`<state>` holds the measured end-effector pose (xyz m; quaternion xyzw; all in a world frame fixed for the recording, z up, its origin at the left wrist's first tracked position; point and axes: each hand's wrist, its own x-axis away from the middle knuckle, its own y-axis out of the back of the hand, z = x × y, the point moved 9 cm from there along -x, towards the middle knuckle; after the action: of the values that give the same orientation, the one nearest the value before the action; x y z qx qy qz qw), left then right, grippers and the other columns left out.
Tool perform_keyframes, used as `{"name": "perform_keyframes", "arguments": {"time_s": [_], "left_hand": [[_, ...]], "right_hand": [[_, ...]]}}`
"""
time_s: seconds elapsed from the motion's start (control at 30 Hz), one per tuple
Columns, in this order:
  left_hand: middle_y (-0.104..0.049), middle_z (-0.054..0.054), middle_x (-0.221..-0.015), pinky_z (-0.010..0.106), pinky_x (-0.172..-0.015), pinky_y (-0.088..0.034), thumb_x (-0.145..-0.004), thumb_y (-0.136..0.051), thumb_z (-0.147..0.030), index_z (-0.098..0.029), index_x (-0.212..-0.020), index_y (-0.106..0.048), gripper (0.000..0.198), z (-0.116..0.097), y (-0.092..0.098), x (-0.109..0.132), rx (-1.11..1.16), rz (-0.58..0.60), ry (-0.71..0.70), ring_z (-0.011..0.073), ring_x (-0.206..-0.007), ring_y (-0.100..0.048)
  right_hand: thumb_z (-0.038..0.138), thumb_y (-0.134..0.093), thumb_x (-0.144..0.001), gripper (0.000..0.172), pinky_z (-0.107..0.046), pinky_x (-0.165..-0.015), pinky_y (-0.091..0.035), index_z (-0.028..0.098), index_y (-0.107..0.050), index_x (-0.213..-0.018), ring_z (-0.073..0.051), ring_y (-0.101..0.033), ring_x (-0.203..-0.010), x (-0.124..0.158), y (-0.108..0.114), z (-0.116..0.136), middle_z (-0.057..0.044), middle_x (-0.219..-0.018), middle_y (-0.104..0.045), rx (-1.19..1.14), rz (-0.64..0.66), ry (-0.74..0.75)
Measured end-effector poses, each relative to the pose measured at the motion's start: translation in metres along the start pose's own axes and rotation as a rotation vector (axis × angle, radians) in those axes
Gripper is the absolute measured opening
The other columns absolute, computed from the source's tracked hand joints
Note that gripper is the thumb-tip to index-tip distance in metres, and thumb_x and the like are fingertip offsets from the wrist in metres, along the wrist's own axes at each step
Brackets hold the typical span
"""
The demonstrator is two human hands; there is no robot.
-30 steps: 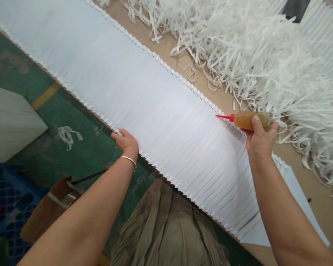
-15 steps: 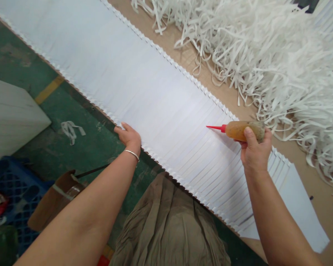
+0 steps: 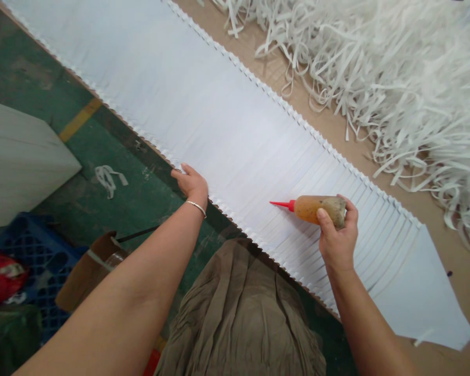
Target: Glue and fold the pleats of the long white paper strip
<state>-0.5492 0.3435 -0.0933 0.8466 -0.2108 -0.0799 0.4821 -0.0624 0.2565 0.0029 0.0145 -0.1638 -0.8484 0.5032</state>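
A long band of overlapping white paper sheets (image 3: 203, 109) lies fanned out along the brown table (image 3: 337, 130). My right hand (image 3: 337, 235) is closed round a squeeze bottle of amber glue (image 3: 315, 208); its red nozzle points left, low over the sheets. At the near edge of the paper band rests my left hand (image 3: 191, 183), fingers curled over the edge, a thin bracelet on the wrist.
A big heap of white paper strips (image 3: 395, 78) covers the far right of the table. Below the table edge is green floor with a yellow line (image 3: 80, 119), a blue crate (image 3: 31, 261), a brown cardboard piece (image 3: 90, 266) and a white stack (image 3: 19, 162).
My right hand has drawn the glue bottle across the sheets, from their far edge toward the near edge. My left hand has stayed at the near edge.
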Motion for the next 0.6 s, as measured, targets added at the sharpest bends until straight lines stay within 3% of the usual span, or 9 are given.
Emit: {"name": "perform_keyframes", "arguments": {"time_s": [0.17,0.33,0.47,0.6], "left_hand": [[-0.07,0.023,-0.119,0.043,-0.099,-0.051,-0.109,-0.036,-0.034,-0.011,-0.124,-0.049,0.03,0.002,-0.002,0.0,0.001,0.01,0.01,0.0277,-0.113,-0.07],[-0.07,0.021,-0.115,0.04,-0.095,-0.054,-0.11,-0.036,-0.034,-0.011,-0.123,-0.049,0.03,0.003,-0.004,-0.001,-0.02,0.0,0.003,0.0276,-0.112,-0.071],[-0.07,0.022,-0.116,0.04,-0.095,-0.054,-0.11,-0.036,-0.035,-0.011,-0.122,-0.05,0.03,0.003,-0.003,-0.001,-0.019,-0.007,-0.005,0.0284,-0.113,-0.07],[-0.069,0.023,-0.117,0.041,-0.096,-0.053,-0.109,-0.037,-0.033,-0.012,-0.12,-0.05,0.027,0.001,-0.001,0.0,-0.012,-0.01,-0.003,0.0286,-0.112,-0.07]], "right_hand": [[0.05,-0.082,-0.074,0.073,-0.04,-0.09,-0.053,0.026,-0.055,-0.138,-0.021,-0.06,-0.096,0.033,-0.012,0.002,-0.004,-0.116,-0.061,0.12,0.087,-0.023],[0.05,-0.082,-0.075,0.072,-0.048,-0.103,-0.049,0.027,-0.054,-0.138,-0.026,-0.06,-0.111,0.054,-0.023,0.012,-0.006,-0.126,-0.059,0.185,0.156,0.015],[0.049,-0.083,-0.075,0.07,-0.049,-0.104,-0.05,0.028,-0.055,-0.136,-0.026,-0.059,-0.117,0.06,-0.028,0.024,-0.006,-0.131,-0.058,0.226,0.201,0.137],[0.038,-0.089,-0.07,0.075,-0.047,-0.096,-0.056,0.031,-0.053,-0.136,-0.026,-0.065,-0.109,0.052,-0.02,0.047,-0.006,-0.124,-0.064,0.131,0.204,0.344]]}}
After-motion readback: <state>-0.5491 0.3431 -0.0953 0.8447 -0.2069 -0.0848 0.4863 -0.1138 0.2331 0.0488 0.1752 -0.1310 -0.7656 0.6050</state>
